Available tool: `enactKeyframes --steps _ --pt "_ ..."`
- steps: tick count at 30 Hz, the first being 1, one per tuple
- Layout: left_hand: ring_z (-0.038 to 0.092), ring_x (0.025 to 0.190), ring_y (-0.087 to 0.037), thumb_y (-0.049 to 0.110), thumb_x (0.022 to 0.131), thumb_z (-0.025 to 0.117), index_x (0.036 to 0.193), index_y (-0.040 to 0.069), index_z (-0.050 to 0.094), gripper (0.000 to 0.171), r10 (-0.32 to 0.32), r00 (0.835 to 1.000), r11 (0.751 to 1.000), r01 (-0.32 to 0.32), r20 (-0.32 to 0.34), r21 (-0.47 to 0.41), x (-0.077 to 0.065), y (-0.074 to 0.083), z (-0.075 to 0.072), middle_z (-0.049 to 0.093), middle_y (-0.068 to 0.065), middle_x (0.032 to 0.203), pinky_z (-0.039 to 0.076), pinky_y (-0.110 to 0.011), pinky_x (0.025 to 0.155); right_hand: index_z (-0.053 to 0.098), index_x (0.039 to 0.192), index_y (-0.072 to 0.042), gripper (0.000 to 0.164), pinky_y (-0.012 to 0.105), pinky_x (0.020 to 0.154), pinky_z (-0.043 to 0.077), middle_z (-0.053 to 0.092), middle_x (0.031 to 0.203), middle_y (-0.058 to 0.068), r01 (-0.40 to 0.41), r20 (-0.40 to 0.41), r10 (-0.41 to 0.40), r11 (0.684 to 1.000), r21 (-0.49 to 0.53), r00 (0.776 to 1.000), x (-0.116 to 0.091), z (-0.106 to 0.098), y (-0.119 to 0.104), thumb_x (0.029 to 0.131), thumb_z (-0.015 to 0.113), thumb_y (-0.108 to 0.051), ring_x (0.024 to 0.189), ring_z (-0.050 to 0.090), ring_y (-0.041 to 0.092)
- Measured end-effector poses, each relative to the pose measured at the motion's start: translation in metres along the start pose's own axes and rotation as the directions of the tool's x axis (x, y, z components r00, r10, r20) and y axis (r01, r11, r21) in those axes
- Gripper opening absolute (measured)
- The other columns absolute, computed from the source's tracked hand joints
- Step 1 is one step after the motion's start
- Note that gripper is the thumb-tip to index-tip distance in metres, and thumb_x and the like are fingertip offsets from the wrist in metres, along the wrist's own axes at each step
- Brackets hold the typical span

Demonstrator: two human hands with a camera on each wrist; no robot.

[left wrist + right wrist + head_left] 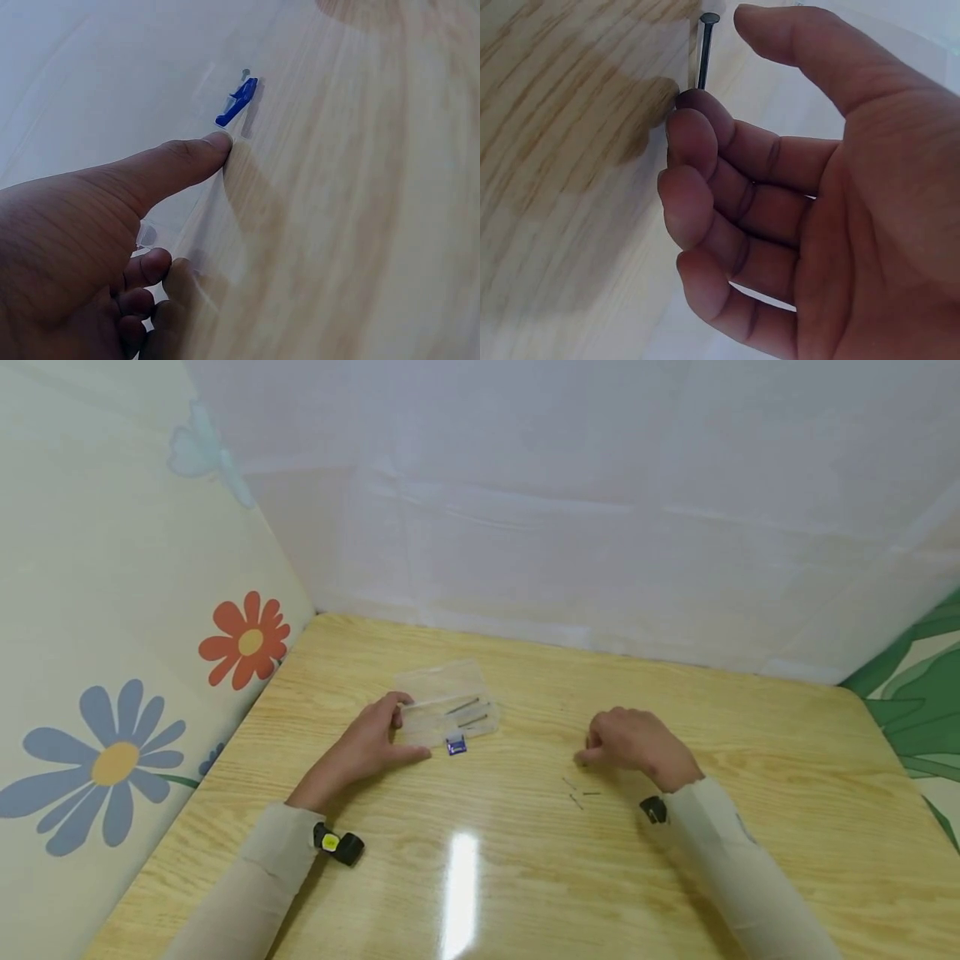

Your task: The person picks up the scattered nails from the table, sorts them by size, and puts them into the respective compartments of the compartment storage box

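A clear plastic case [420, 720] stands on the table with its lid [442, 678] raised at the back. Long nails [472, 721] lie inside, and a blue latch [456, 745] sticks out at its front. My left hand [367, 739] holds the case's left end, thumb along the front edge and fingers curled round the side. To the right, my right hand [633, 743] is low over the table, fingers loosely bent. In the right wrist view a dark nail [704, 52] extends past the index fingertip, with the thumb apart from it.
Several small nails [576, 802] lie loose on the wooden table [525, 877], just in front of my right hand. A pale cloth wall [525, 527] rises behind the table. On the left stands a wall panel printed with flowers [116, 766].
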State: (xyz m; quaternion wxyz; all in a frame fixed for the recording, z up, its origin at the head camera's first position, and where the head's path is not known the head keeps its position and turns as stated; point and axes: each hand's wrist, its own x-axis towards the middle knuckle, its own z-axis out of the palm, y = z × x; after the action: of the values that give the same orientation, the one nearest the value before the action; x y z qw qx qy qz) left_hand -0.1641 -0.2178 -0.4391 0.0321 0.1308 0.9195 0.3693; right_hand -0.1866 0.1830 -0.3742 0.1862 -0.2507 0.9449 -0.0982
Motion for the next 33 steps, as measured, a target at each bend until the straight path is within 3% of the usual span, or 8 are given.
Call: enactKeyframes --steps 7,16,33 --pt "0.044 0.090 -0.026 0.033 0.079 0.092 0.138 0.001 0.047 0.081 -0.002 1.000 1.000 0.002 -0.001 0.002 0.0011 -0.0008 0.0003 0.048 -0.009 0.100 0.039 -0.042 0.081 0.077 0.086 -0.016 0.015 0.038 0.069 0.051 0.065 0.081 -0.007 0.009 -0.007 -0.010 0.999 -0.050 1.000 0.0020 -0.0004 -0.0001 0.094 0.075 -0.029 0.072 0.056 0.013" --pt "0.045 0.089 -0.026 0.034 0.078 0.092 0.137 0.000 0.047 0.081 0.007 1.000 1.000 -0.007 -0.001 0.006 0.0018 -0.0013 -0.0007 0.048 -0.009 0.099 0.039 -0.042 0.081 0.067 0.075 -0.018 0.016 0.034 0.063 0.042 0.056 0.073 -0.006 0.029 -0.022 -0.030 0.998 -0.048 0.999 0.0020 0.0020 0.0030 0.088 0.071 -0.009 0.065 0.047 0.013" --pt "0.044 0.090 -0.026 0.033 0.078 0.092 0.136 0.001 0.047 0.080 0.006 1.000 1.000 -0.006 0.000 0.009 0.0009 -0.0008 -0.0010 0.048 -0.008 0.099 0.039 -0.043 0.080 0.059 0.068 -0.020 0.023 0.031 0.059 0.038 0.050 0.068 -0.008 0.085 -0.035 -0.087 0.995 -0.058 0.996 0.0023 0.0071 0.0085 0.084 0.071 -0.009 0.061 0.042 0.010"
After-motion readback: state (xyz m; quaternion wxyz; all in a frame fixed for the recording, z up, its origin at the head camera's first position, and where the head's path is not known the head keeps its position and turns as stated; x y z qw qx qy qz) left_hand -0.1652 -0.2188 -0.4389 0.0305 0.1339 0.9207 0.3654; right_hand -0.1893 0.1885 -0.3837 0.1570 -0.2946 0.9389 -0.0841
